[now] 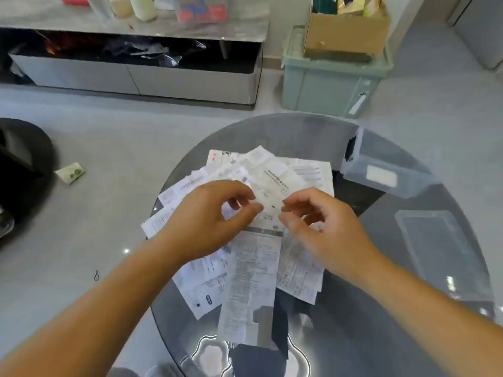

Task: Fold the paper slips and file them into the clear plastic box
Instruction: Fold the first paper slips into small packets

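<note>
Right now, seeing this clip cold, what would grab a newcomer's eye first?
First, the fanned heap of white printed paper slips spread over the middle of the round dark glass table. Above it, the left hand and right hand meet, fingertips pinching at a slip on top. The clear plastic box sits on its side at the table's far right edge, beyond the heap.

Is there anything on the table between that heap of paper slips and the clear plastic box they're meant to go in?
Nothing visible. The paper slips lie mid-table under both hands, and the clear plastic box sits to their far right. Only bare glass table lies between; the box's lid rests nearer the person, off that path.
</note>
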A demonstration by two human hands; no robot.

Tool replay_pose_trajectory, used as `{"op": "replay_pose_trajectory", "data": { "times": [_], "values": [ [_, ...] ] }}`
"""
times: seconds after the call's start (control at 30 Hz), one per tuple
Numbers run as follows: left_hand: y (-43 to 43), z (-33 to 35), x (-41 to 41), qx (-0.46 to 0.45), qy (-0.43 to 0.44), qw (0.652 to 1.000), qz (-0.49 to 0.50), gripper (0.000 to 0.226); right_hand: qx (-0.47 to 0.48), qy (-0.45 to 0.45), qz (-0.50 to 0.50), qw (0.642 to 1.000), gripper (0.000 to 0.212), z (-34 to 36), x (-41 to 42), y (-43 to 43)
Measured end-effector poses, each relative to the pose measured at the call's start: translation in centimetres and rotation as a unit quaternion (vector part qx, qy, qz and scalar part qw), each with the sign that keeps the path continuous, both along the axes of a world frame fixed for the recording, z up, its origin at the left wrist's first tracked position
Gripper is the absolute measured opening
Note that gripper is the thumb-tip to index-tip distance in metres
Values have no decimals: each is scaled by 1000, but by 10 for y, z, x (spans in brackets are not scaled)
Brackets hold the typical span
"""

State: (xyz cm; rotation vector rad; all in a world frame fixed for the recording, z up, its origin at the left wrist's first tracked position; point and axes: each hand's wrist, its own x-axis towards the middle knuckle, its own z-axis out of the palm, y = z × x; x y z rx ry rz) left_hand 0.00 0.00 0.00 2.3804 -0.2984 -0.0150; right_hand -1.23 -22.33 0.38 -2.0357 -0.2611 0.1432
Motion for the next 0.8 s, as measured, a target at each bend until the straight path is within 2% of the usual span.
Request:
{"op": "replay_pose_trajectory", "data": {
  "times": [0.1, 0.2, 0.3, 0.57, 0.8],
  "values": [
    [-3, -17, -2, 77, -69, 992, -67, 47, -42, -27, 3, 999, 17, -21, 1, 1],
    [-2, -27, -2, 103, -98, 985, -97, 50, -69, -27, 8, 997, 21, -33, 1, 2],
    [1, -29, -2, 118, -90, 984, -97, 50, -63, -32, 9, 997, 23, -37, 1, 3],
    [-3, -25, -13, 115, -57, 989, -72, 26, -43, -11, 1, 999, 30, -27, -7, 15],
    [-10, -20, -34, 149, -76, 983, -81, 25, -58, 1, 2, 998, 33, -24, -19, 13]
  ]
}}
